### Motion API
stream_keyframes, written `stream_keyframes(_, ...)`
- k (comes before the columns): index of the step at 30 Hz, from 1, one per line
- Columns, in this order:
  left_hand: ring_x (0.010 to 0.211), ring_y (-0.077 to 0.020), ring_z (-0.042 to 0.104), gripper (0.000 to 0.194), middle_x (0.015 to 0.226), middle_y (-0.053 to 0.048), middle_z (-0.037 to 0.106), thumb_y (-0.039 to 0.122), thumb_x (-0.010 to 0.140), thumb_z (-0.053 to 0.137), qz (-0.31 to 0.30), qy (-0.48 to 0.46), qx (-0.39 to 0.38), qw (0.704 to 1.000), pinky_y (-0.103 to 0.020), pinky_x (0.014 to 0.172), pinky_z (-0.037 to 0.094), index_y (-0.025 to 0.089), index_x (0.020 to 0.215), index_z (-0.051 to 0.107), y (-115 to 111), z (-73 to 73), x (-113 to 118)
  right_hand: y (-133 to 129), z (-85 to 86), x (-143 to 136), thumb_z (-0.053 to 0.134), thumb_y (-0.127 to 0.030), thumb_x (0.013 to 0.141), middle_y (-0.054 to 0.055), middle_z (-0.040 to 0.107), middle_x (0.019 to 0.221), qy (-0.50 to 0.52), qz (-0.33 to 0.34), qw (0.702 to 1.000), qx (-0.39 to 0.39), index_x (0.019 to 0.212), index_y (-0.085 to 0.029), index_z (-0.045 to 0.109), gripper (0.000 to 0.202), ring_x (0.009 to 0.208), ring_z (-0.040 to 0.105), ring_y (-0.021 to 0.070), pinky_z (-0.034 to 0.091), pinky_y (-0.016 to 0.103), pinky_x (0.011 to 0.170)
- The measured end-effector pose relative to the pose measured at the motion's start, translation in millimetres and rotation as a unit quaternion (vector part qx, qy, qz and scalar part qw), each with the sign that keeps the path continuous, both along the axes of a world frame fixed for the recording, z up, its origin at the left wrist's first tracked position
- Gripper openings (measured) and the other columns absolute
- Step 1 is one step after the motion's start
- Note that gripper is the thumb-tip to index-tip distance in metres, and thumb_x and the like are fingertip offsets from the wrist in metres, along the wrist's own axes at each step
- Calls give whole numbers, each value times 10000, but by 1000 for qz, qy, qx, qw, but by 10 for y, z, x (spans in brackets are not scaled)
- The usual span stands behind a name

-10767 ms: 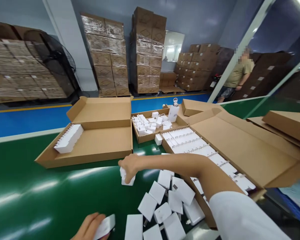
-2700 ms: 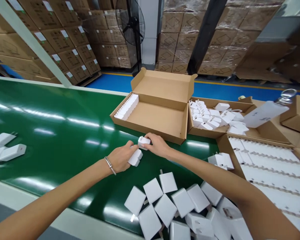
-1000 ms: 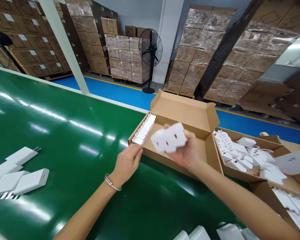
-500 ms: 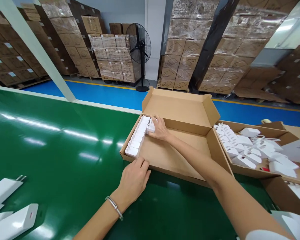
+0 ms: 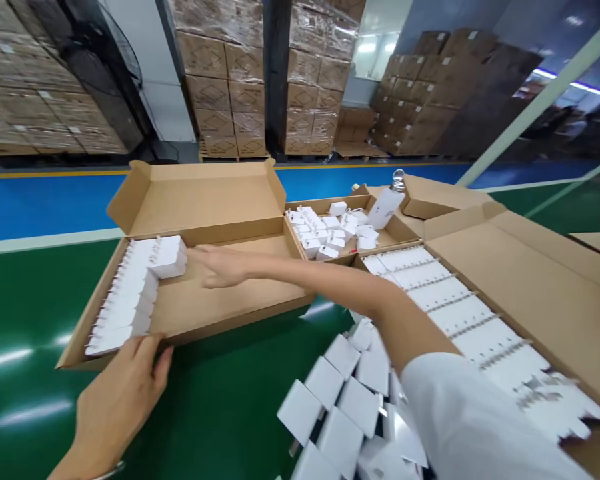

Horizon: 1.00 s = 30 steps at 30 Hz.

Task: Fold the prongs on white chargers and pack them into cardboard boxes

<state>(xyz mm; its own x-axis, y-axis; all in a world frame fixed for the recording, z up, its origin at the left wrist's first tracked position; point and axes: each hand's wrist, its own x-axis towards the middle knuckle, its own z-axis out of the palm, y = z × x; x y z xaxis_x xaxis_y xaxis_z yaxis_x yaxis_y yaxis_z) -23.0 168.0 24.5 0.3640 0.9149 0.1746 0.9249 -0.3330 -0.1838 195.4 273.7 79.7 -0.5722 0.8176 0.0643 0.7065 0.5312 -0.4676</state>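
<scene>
A shallow cardboard box (image 5: 240, 315) lies open in front of me. Along its left side stands a row of white plug-in power adapters (image 5: 130, 293), and another adapter (image 5: 170, 257) sits beside the row's far end. My right hand (image 5: 223, 265) is over the box floor just right of that adapter, fingers stretched out and nothing in them. At the front left corner, my left hand (image 5: 123, 393) grips the box's front wall, its fingers over the edge and thumb outside.
Right of the box, an open carton (image 5: 395, 233) holds loose adapters and a white bottle (image 5: 386, 207). A second box (image 5: 540, 267) at right contains rows of adapters. Stacked adapters (image 5: 340, 400) lie in front of me on the green surface (image 5: 220, 407).
My right hand has let go of an adapter beside the row and drawn back to the right. My view has swung right; my left hand stays at the box's front wall.
</scene>
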Motion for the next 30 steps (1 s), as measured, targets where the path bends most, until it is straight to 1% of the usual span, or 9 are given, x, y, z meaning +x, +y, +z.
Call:
stream_keyframes(2, 730, -269, 554, 367, 1067, -114, 512, 378, 876, 228, 13, -5, 22, 1000, -283, 408, 303, 165, 1131, 384, -80, 112, 147, -426, 194, 574, 562, -166, 655, 29, 466, 1211, -35, 73, 995, -66, 1189, -192, 443, 548, 1108, 428, 198, 364, 317, 896)
stream_keyframes(4, 817, -285, 547, 395, 1128, -120, 487, 381, 872, 249, -9, -47, 46, 998, -305, 445, 356, 168, 1191, 343, -216, 201, 411, -885, 288, 1131, 613, -174, 590, 52, 533, 1113, -117, 46, 979, -163, 1161, -191, 489, 585, 984, 511, 239, 420, 351, 795)
stream_keyframes(7, 873, -216, 551, 291, 1065, -82, 532, 323, 866, 321, -167, -157, -46, 972, -312, 639, 454, 190, 1105, 422, -452, 229, 1030, -1454, 167, 1726, 681, -85, 433, 94, 526, 1096, -224, -36, 959, -168, 1174, -219, 489, 776, 941, 518, 306, 407, 411, 770)
stream_keyframes(11, 918, -221, 544, 246, 999, -85, 559, 300, 825, 389, -297, -192, -201, 913, -331, 739, 456, 180, 1022, 474, -720, 115, 2039, -1858, -274, 2024, 715, -113, 464, 140, 538, 1033, -299, -154, 940, -62, 1103, -207, 532, 671, 976, 494, 339, 296, 481, 866)
stream_keyframes(14, 836, -282, 572, 374, 921, -120, 589, 332, 707, 523, -265, -168, -257, 914, -372, 655, 461, 133, 1019, 469, -812, 33, 2608, -1935, -472, 2104, 748, -192, 521, 100, 565, 943, -300, -135, 944, -5, 1102, -222, 508, 630, 921, 530, 295, 179, 487, 932)
stream_keyframes(16, 762, -282, 592, 373, 848, -114, 615, 264, 683, 516, -234, -167, -280, 916, -367, 619, 455, 126, 1027, 470, -787, 18, 2754, -1927, -455, 2134, 768, -230, 531, 89, 571, 890, -321, -102, 941, 23, 1093, -206, 498, 624, 841, 556, 269, 164, 472, 933)
stream_keyframes(19, 737, -230, 597, 350, 821, -73, 630, 210, 688, 492, -197, -299, -276, 892, -330, 664, 449, 158, 1034, 493, -650, 79, 2533, -1886, -262, 2081, 727, -353, 605, 92, 569, 853, -317, -98, 942, 52, 1099, -177, 471, 585, 789, 559, 254, 249, 432, 878)
stream_keyframes(25, 663, -146, 546, 370, 894, -48, 594, 380, 691, 561, 59, -639, -264, 720, -222, 525, 431, 160, 984, 507, -563, 205, 1178, -1709, -71, 1293, 553, -537, 714, 58, 535, 855, -110, 24, 994, 13, 1162, -211, 368, 584, 740, 530, 201, 361, 253, 587)
stream_keyframes(30, 602, -134, 504, 369, 757, -4, 558, 450, 692, 555, 229, -585, -168, 760, -206, 479, 401, 187, 947, 505, -973, -49, 269, -1475, -450, 220, 440, -451, 816, 93, 506, 839, -159, 111, 973, 123, 1010, -195, 493, 325, 723, 520, 208, 373, 310, 655)
